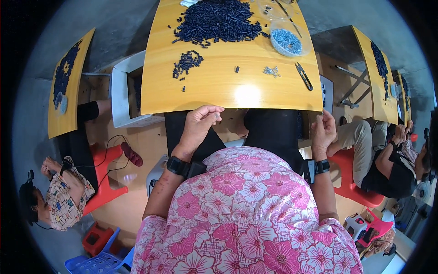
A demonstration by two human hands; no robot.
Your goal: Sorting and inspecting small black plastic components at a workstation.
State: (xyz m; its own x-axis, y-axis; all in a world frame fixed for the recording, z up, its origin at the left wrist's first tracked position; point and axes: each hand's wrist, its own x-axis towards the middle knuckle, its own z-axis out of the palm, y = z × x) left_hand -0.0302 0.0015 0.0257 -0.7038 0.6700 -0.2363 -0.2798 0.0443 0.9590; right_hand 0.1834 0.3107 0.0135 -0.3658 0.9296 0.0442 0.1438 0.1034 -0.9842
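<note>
At the table's front edge my left hand (199, 128) is closed, thumb against the curled fingers; whatever it may pinch is too small to make out. My right hand (324, 131) is by the table's front right corner, its fingertips closed on what looks like a small black piece. On the yellow table (205, 98), a big heap of small black cylindrical parts (219, 23) lies at the back. A smaller cluster of black parts (186, 64) sits nearer, left of a lone black part (237, 69). Tiny silvery metal pieces (271, 71) lie to the right, beside black-handled snips (305, 77).
A clear bowl (287, 40) of small silvery-blue pieces stands at the back right, near another clear container (272, 9). A white box (119, 93) is left of the table; another box (326, 91) is at its right. People sit at tables on both sides.
</note>
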